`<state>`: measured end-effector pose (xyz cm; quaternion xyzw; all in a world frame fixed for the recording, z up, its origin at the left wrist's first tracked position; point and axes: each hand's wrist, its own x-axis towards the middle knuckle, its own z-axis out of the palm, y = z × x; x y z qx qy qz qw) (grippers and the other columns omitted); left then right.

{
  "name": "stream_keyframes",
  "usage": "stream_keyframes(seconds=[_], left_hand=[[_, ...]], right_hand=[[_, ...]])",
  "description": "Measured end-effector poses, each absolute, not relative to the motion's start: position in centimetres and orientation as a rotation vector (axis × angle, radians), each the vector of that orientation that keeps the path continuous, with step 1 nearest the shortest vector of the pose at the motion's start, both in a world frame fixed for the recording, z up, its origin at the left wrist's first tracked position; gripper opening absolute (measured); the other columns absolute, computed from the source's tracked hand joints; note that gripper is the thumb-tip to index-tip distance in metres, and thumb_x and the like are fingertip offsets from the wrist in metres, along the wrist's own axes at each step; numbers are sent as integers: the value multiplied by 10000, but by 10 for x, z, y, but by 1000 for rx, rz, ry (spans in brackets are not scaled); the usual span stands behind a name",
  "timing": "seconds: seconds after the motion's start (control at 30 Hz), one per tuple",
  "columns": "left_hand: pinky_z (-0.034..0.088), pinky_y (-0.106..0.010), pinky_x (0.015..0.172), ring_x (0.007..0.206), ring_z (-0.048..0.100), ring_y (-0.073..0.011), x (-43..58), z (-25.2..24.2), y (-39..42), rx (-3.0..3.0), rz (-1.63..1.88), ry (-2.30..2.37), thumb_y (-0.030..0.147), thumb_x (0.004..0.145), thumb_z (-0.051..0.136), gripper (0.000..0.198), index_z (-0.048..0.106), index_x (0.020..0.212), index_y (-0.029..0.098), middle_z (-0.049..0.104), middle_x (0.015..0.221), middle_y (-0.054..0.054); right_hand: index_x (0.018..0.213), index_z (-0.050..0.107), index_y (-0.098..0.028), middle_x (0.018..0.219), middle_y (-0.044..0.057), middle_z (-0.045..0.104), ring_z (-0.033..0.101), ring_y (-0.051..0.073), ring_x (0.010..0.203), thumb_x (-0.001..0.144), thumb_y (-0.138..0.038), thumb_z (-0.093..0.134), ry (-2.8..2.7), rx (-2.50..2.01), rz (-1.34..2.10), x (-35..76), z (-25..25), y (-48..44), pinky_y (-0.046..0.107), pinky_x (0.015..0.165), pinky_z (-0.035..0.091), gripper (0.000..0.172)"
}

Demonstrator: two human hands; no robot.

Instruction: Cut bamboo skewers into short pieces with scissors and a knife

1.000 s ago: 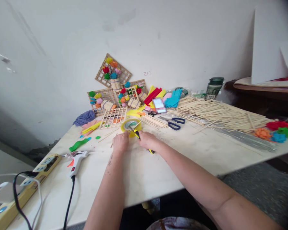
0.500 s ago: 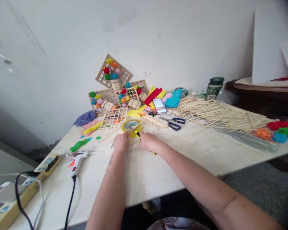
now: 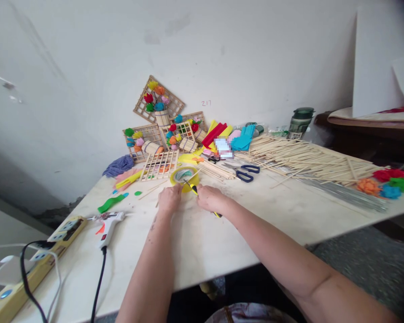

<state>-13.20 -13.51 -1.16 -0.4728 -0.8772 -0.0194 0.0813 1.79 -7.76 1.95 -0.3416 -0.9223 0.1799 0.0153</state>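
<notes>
My right hand (image 3: 209, 198) is closed around a yellow-and-black utility knife (image 3: 194, 190). Its blade points up and left, over the near rim of a roll of yellow tape (image 3: 176, 176). My left hand (image 3: 169, 198) is closed just left of the blade, holding a thin wooden stick (image 3: 195, 173) down by the table. One end of the stick shows past the tape, and a short piece pokes out left of my fingers. The exact contact between blade and stick is too small to make out.
Blue-handled scissors (image 3: 245, 174) and many wooden sticks (image 3: 299, 157) lie right. A white glue gun (image 3: 109, 229) with a cord and a power strip (image 3: 59, 244) are at left. Stick lattices (image 3: 160, 166) with paper flowers stand by the wall. Crepe paper (image 3: 244, 139) lies behind.
Both hands stay in nearly the same place. The knife and right hand have shifted very slightly right; the rest of the table looks the same.
</notes>
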Motion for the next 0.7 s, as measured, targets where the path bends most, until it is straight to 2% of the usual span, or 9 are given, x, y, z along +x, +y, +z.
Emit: stream_keyframes(seconds=[0.2,0.37,0.47,0.7], left_hand=[[412,-312,676,825,596,-219,-133,-11,-134,-1432,-61,-2618,440,860,196,448,577,999,249,648,848,-93],[416,-321,670,827,595,-228,-130,-10,-134,-1424,-29,-2602,429,863,195,444,563,1004,224,644,852,-104],[413,-317,679,832,594,-223,-127,-11,-134,-1407,-36,-2610,428,867,186,451,553,1005,206,644,843,-104],[396,-297,660,793,596,-209,-117,-17,-131,-1262,-139,-2605,417,872,213,412,518,1013,178,646,835,-103]], right_hand=[[1045,482,-125,957,145,627,602,233,845,761,-233,440,-2860,-1035,572,13,21,-74,305,667,448,306],[1054,461,-143,780,85,655,613,179,575,757,-211,434,-2862,-1048,629,6,19,-70,285,573,445,306],[1047,454,-148,752,68,653,580,155,466,760,-205,427,-2872,-1054,684,5,18,-68,278,532,434,293],[1033,459,-143,702,65,652,590,160,498,780,-209,414,-2862,-1039,727,13,18,-65,268,553,430,266]])
